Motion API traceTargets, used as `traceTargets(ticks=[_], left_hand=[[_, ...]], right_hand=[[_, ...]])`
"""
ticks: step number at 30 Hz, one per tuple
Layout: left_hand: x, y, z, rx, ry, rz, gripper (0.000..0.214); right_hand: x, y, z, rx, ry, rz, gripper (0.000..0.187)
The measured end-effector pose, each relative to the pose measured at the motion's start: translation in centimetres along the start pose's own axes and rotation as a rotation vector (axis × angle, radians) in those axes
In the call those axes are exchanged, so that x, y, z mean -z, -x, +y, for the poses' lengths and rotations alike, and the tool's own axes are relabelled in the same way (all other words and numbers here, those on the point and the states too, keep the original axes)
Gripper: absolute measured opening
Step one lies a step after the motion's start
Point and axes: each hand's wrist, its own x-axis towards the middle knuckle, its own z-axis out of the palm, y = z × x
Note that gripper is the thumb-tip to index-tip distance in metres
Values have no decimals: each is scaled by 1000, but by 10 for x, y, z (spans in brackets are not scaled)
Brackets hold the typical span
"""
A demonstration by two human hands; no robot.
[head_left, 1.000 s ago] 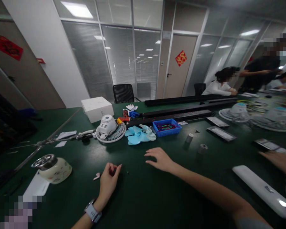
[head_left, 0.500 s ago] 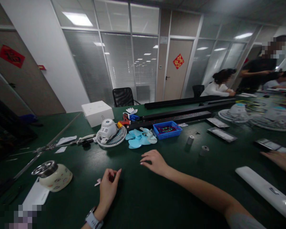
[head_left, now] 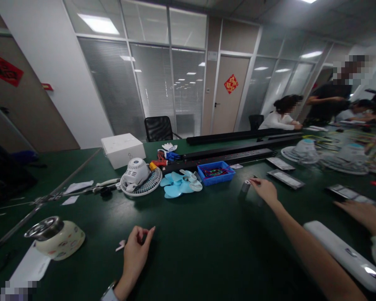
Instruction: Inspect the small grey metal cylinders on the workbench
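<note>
My left hand (head_left: 135, 252) rests on the green table (head_left: 191, 251) near its front edge. Its fingers are curled in a pinch round something small and dark that I cannot make out. A tiny pink-white piece (head_left: 121, 245) lies just left of it. My right hand (head_left: 264, 190) reaches far out to the right, fingers stretched and spread over the spot where a short grey cylinder stood; that one is hidden under the hand. A second grey cylinder (head_left: 245, 186) stands upright just left of the fingertips.
A fan grille with a white motor (head_left: 138, 177), light blue fan blades (head_left: 178, 186) and a blue tray (head_left: 215, 172) lie further back. A lidded cream jar (head_left: 54, 238) stands at the left. A long white housing (head_left: 344, 255) and another person's hand (head_left: 363, 211) are at the right.
My right hand has swung from the table's middle out to the right and now covers one grey cylinder. My left hand has stayed put, still pinched. The view has shifted slightly.
</note>
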Motion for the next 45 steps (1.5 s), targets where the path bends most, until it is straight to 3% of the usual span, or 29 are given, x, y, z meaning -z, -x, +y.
traceTargets(ticks=[11,17,21,26,30,33,35,39,45], left_hand=[[-1,-2,3,-11,25,-10,51],[-3,-1,-3,-36,24,-18,50],[-3,-1,-9,-33,12,-39,49],[-4,0,-7,-20,-29,-65,50],[-4,0,-5,-44,-36,-50,50],[-4,0,-5,-75,-50,-63,49],[-5,1,-3,-96,-61,-92,46],[-7,5,8,-158,-82,-203,41],[-4,14,27,-326,-66,-284,32]], right_hand=[[-3,-5,-6,-3,-15,-73,37],[5,2,0,-23,-13,-62,53],[3,22,26,-42,-229,-35,67],[-3,50,59,49,-617,-266,76],[-1,59,62,36,-779,-320,73],[1,69,41,55,-783,-361,66],[0,80,15,142,-774,-427,61],[-10,114,-60,393,-796,-558,52],[-41,164,-171,594,-893,-701,56]])
